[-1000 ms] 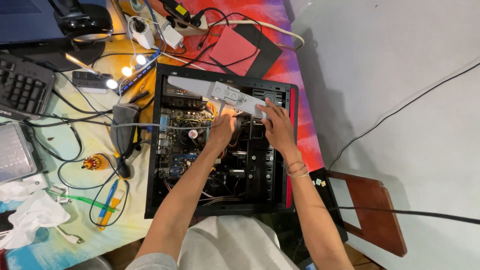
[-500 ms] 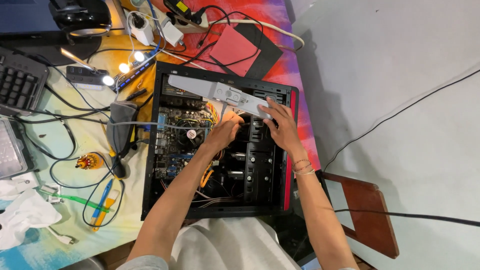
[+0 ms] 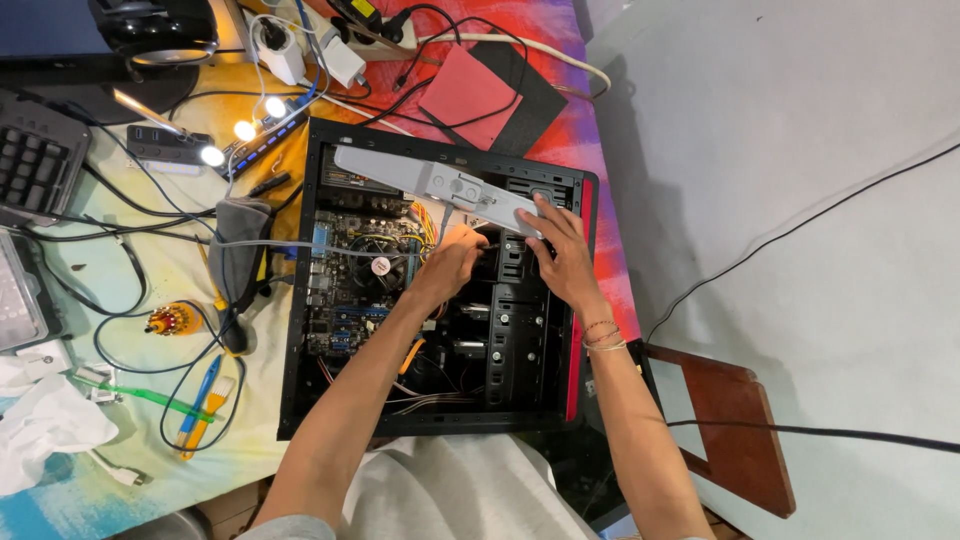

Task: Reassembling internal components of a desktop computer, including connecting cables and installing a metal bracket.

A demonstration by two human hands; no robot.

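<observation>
Both my hands inside the open case (image 3: 300,300), centre of frame.

My left hand (image 3: 452,262) is curled shut around something small by the drive cage, too hidden to name; my right hand (image 3: 560,255) lies open, fingers spread on the cage, fingertips touching the grey bar (image 3: 440,185) lying across the case's upper edge. Motherboard (image 3: 360,280) sits left.

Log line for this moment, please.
left hand: inside open computer case, by motherboard | right hand: on grey bracket
</observation>
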